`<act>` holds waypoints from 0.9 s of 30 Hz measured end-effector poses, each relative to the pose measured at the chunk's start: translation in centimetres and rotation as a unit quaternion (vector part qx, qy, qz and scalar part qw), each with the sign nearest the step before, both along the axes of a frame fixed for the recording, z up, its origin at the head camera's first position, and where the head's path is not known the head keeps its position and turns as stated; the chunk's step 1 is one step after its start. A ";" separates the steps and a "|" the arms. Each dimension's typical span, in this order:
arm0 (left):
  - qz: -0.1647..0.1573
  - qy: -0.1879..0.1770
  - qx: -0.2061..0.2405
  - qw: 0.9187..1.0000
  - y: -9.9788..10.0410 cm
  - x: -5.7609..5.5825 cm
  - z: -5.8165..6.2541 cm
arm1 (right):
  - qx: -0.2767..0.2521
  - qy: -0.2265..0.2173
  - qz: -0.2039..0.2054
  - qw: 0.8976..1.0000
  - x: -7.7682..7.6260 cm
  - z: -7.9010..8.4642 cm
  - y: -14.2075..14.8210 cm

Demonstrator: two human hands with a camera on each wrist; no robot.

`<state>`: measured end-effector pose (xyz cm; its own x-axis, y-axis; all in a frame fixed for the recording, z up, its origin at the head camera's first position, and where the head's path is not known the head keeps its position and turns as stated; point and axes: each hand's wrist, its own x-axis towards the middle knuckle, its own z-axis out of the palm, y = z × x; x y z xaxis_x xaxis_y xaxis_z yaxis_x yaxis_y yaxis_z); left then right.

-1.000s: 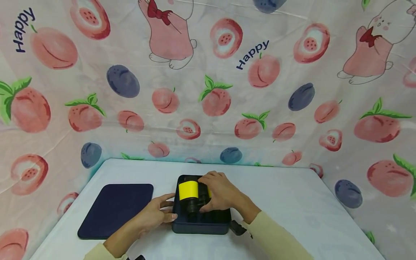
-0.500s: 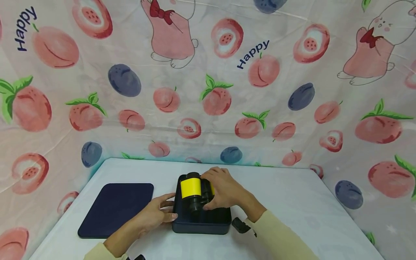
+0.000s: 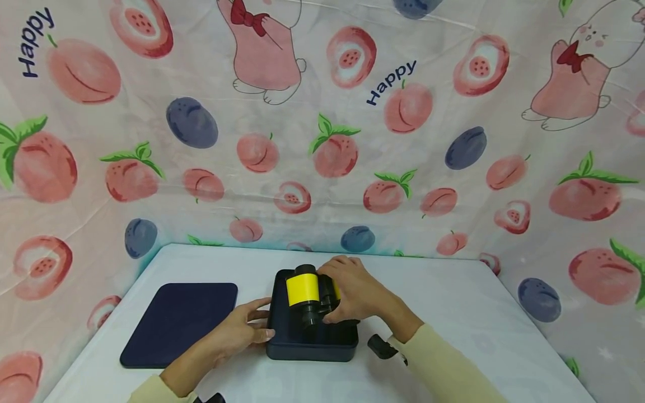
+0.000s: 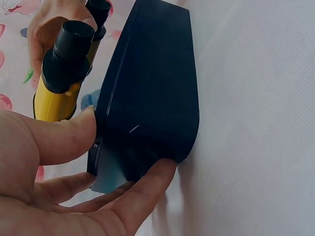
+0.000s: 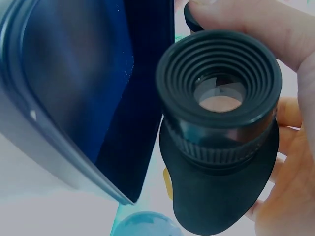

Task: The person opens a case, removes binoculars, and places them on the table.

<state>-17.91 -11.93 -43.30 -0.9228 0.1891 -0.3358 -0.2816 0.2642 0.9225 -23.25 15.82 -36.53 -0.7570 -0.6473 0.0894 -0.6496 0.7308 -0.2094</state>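
Observation:
My right hand (image 3: 353, 288) grips a pair of yellow-and-black binoculars (image 3: 303, 290) by the right barrel. They are tilted, eyepieces toward me, over a dark navy rectangular box (image 3: 312, 352) without its cover. One eyepiece (image 5: 221, 103) fills the middle of the right wrist view, beside the box wall (image 5: 74, 157). My left hand (image 3: 243, 329) rests against the box's left side. In the left wrist view its thumb (image 4: 74, 135) touches the rim, and a fingertip presses low on the outer wall. The far barrel is partly hidden by my right hand.
A flat navy lid (image 3: 181, 324) lies on the white table (image 3: 433, 313) left of the box. Behind the table hangs a fruit-patterned cloth (image 3: 322, 212). A black wrist device (image 3: 382, 347) sits under the right sleeve.
My right hand has raised the binoculars slightly out of the box and shifted them to the right, showing more of the box's inside. The left hand has stayed at the box's side.

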 end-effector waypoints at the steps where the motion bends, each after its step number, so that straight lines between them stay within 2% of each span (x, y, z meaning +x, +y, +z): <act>1: 0.001 -0.001 0.001 1.000 0.0 0.0 0.0 | 0.001 0.001 0.000 1.000 0.0 0.1 0.1; 13: 0.007 -0.006 0.011 1.000 0.1 0.0 0.1 | -0.005 0.011 0.005 1.000 -0.3 1.0 1.9; 27: 0.007 -0.005 0.023 1.000 0.2 -0.1 0.3 | -0.013 -0.001 -0.010 1.000 -0.7 1.8 3.5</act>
